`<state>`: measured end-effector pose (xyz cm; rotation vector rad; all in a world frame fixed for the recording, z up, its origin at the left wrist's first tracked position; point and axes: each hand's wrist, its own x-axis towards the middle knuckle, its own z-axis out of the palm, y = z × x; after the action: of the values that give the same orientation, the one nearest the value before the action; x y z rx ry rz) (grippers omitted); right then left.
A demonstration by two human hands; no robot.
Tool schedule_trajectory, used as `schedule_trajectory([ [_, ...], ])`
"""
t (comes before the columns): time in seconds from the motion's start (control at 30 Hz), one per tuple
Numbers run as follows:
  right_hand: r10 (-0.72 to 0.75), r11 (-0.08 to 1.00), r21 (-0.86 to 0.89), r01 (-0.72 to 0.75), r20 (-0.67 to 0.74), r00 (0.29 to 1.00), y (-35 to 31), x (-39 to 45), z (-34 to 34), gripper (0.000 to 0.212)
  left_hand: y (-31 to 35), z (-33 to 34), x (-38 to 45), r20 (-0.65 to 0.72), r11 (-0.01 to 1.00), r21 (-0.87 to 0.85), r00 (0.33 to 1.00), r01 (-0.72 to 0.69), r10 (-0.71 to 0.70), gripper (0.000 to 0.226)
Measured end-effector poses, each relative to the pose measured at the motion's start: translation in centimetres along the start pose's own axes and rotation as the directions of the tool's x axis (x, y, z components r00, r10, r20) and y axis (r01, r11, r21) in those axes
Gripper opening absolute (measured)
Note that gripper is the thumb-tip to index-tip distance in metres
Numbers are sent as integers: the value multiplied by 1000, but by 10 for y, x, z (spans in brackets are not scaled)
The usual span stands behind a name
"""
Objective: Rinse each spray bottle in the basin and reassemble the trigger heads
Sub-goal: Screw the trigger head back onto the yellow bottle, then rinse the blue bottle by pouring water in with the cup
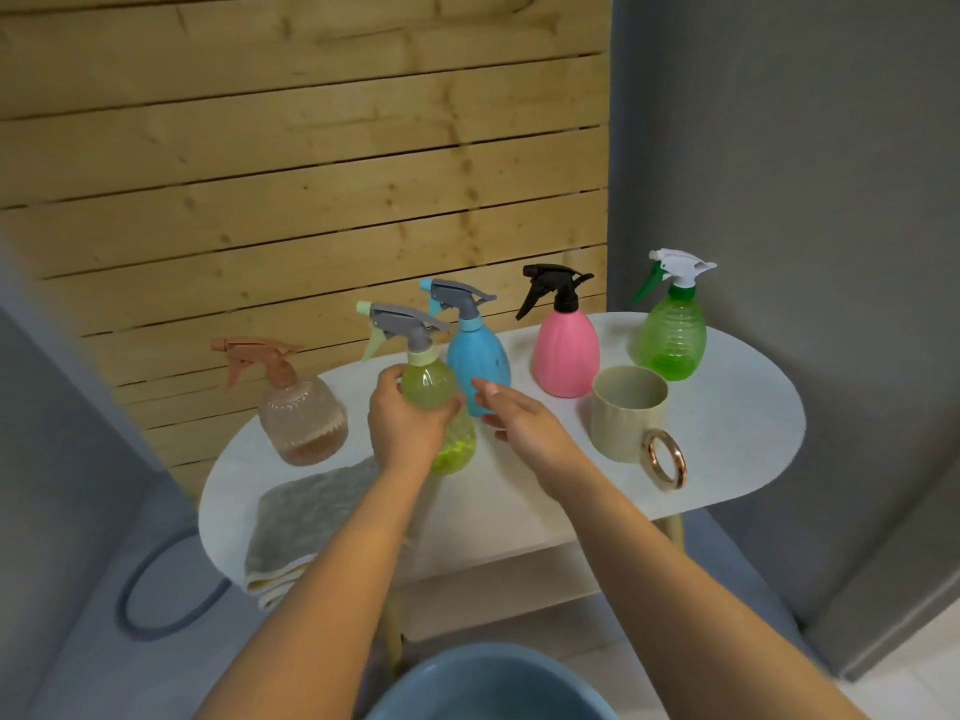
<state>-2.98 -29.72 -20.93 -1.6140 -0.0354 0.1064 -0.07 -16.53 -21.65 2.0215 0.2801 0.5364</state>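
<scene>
**My hand on the yellow-green bottle**

I am holding the yellow-green spray bottle [439, 407] with my left hand [405, 423]. My fingers are curling round its middle, and it is standing on the white table [727, 433]. My right hand [519, 418] is hanging just beside this bottle with fingers straight and loose, holding nothing. The blue bottle [475, 356] is standing just behind my bottle. The pink bottle [566, 350] and the green bottle [672, 340] are farther off on that same side. The brown bottle [301, 413] is on the other side of my bottle. A beige mug [626, 413] is sitting near my right hand. A gray cloth [306, 517] is lying in front of the brown bottle. The blue basin [493, 688] is down below, nearest to me.
</scene>
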Motion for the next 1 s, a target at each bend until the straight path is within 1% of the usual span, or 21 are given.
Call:
schedule_trajectory([
  [0.07, 56, 998, 21, -56, 11, 998, 7, 6, 9, 42, -8, -1, 19, -32, 1000, 23, 999, 5, -5, 68],
  [0.17, 116, 990, 83, -116, 9, 993, 16, 13, 22, 42, -16, -2, 44, -40, 1000, 21, 999, 16, -15, 74],
  [0.27, 133, 988, 75, -134, 17, 991, 23, 16, 30, 45, -22, -2, 62, -36, 999, 28, 999, -22, 23, 71],
  [0.33, 146, 987, 61, -147, 13, 989, 25, 17, 31, 45, -26, -1, 69, -35, 999, 25, 999, -22, 23, 74],
  [0.4, 151, 987, 61, -151, -8, 988, 26, 18, 29, 40, -29, -1, 73, -21, 1000, 30, 1000, 1, -1, 80],
  [0.5, 149, 988, 54, -147, -48, 988, 28, 20, 24, 23, -30, 2, 69, 2, 999, 26, 1000, 26, -26, 90],
  [0.57, 153, 987, 58, -149, -87, 984, 30, 21, 20, 22, -29, 5, 56, -62, 1000, 9, 998, -10, 10, 88],
  [0.6, 150, 988, 59, -144, -105, 983, 32, 22, 18, 23, -28, 7, 47, -139, 998, 49, 989, -50, 56, 83],
  [0.63, 146, 988, 60, -139, -122, 982, 34, 23, 16, 24, -27, 10, 39, -223, 986, 126, 965, -113, 139, 76],
  [0.67, 141, 989, 61, -134, -138, 980, 35, 24, 15, 26, -25, 14, 32, -261, 962, 199, 936, -187, 236, 67],
  [0.7, 139, 989, 65, -130, -153, 978, 36, 25, 12, 27, -21, 20, 27, -224, 938, 233, 925, -255, 307, 56],
  [0.73, 138, 989, 69, -128, -165, 977, 38, 25, 10, 27, -16, 27, 25, -126, 932, 218, 939, -289, 320, 47],
  [0.77, 136, 989, 74, -125, -174, 975, 38, 25, 8, 27, -11, 36, 26, -10, 942, 192, 960, -274, 281, 43],
  [0.8, 137, 989, 74, -125, -183, 974, 40, 26, 6, 26, -7, 46, 30, 82, 960, 184, 976, -213, 201, 45],
  [0.87, 130, 991, 67, -118, -208, 969, 43, 28, -1, 23, -1, 66, 44, 187, 981, 182, 982, -72, 38, 57],
  [0.93, 130, 990, 85, -113, -232, 964, 46, 31, -7, 19, 4, 80, 54, 244, 992, 130, 969, 6, -37, 67],
  [1.0, 134, 988, 106, -112, -236, 962, 47, 33, -9, 15, 3, 84, 61, 245, 996, 68, 967, 56, -71, 75],
])
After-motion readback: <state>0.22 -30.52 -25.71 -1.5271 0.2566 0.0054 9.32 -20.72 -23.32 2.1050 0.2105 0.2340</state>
